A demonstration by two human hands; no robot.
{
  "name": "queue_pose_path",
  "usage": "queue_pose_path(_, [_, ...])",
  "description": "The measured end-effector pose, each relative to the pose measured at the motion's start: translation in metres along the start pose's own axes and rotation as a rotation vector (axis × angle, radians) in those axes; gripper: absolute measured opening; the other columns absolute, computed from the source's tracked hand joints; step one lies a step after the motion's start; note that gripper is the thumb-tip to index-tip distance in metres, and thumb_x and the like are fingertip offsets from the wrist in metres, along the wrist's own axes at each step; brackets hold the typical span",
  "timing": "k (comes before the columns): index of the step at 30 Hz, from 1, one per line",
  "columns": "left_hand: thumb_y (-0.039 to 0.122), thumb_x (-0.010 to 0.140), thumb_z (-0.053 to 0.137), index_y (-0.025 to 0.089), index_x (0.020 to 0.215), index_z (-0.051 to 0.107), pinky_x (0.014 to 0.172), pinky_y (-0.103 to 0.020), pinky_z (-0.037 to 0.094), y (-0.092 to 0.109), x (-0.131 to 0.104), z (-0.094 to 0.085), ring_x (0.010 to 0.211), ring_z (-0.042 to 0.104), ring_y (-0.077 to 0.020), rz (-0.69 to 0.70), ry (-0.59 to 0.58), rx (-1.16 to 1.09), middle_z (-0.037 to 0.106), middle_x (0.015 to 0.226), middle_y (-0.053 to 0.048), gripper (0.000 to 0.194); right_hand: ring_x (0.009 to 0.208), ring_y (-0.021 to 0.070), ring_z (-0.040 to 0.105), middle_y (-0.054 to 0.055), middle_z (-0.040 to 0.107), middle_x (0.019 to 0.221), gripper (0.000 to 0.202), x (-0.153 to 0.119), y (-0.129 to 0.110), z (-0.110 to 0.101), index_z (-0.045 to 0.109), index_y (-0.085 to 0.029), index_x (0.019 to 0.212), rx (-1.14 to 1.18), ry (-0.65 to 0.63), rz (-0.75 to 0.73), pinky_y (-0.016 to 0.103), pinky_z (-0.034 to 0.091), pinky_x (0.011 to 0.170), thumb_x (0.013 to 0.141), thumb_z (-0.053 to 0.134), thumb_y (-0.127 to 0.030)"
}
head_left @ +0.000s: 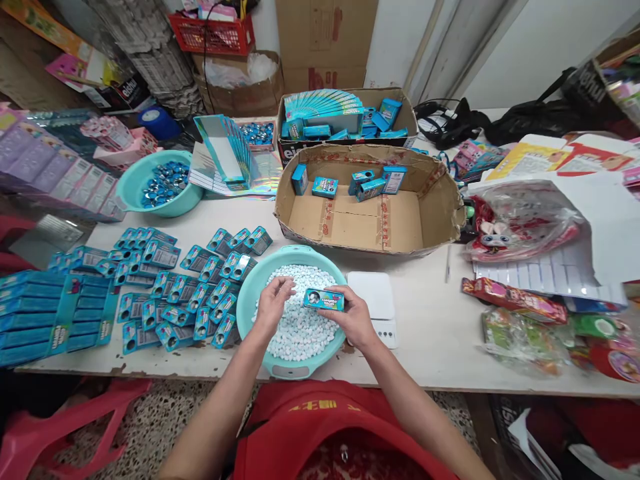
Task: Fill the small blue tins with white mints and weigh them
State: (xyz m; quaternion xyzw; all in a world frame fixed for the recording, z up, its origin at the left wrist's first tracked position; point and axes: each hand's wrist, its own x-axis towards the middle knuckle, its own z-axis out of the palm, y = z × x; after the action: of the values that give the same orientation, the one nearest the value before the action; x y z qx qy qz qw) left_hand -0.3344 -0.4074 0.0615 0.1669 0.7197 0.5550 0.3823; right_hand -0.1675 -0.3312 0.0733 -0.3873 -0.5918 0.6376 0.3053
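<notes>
My right hand (356,319) is wrapped round a small blue candy box (324,300), held lengthwise with its printed side up and a round window at its left end. To its left, my left hand (273,305) has its fingers drawn together in a pinch; whatever they hold, if anything, is too small to make out. Both hands are over a turquoise basin (250,270) filled with small white candies (300,340). Left of the basin, several similar blue boxes (183,289) lie in rows on the table, round openings facing front.
Behind the basin stands an open carton (345,230) with several blue boxes inside. A white scale (373,300) sits right of the basin. Another turquoise basin (193,200) holds shiny blue pieces. Stacked blue packs (30,320) fill the left edge; plastic-wrapped toys (520,227) lie right.
</notes>
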Motion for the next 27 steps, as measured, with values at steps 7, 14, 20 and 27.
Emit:
queue_pose_path(7, [0.044,0.075,0.062,0.021,0.092,0.064,0.078,-0.032,0.047,0.012,0.020,0.002,0.085,0.061,-0.0209,0.244,0.151,0.214,0.067,0.095,-0.007,0.029,0.073,0.0197,0.065,0.002,0.069,0.083,0.041,-0.009,0.012,-0.056,0.062,-0.020,0.092,0.082,0.286,0.087,0.034,0.054,0.068,0.058,0.080,-0.035])
queue_pose_path(14, [0.028,0.079,0.058,0.018,0.101,0.061,0.083,-0.033,0.046,0.088,0.149,0.135,0.091,0.061,-0.0214,0.578,-0.098,0.560,0.064,0.105,-0.010,0.025,0.069,0.0204,0.063,0.002,0.065,0.078,0.029,-0.004,0.031,-0.100,0.062,-0.021,0.087,-0.178,0.411,-0.016,0.033,0.054,0.064,0.065,0.075,-0.034])
queue_pose_path(20, [0.014,0.072,0.065,0.015,0.118,0.053,0.099,-0.035,0.036,0.100,0.245,0.267,0.121,0.047,-0.0272,0.543,-0.233,0.881,0.052,0.129,-0.017,0.047,0.084,0.0229,0.066,0.004,0.065,0.089,0.019,0.006,0.057,-0.105,0.064,-0.025,0.092,-0.311,0.392,-0.149,0.033,0.057,0.072,0.074,0.067,-0.025])
queue_pose_path(27, [0.021,0.071,0.065,0.015,0.099,0.058,0.081,-0.034,0.044,0.097,0.247,0.281,0.098,0.061,-0.0280,0.457,-0.193,0.906,0.064,0.101,-0.015,0.030,0.115,0.0304,0.055,0.013,0.054,0.124,0.057,0.005,0.056,-0.113,0.044,-0.026,0.130,-0.564,0.476,-0.324,0.048,0.052,0.090,0.078,0.068,-0.029])
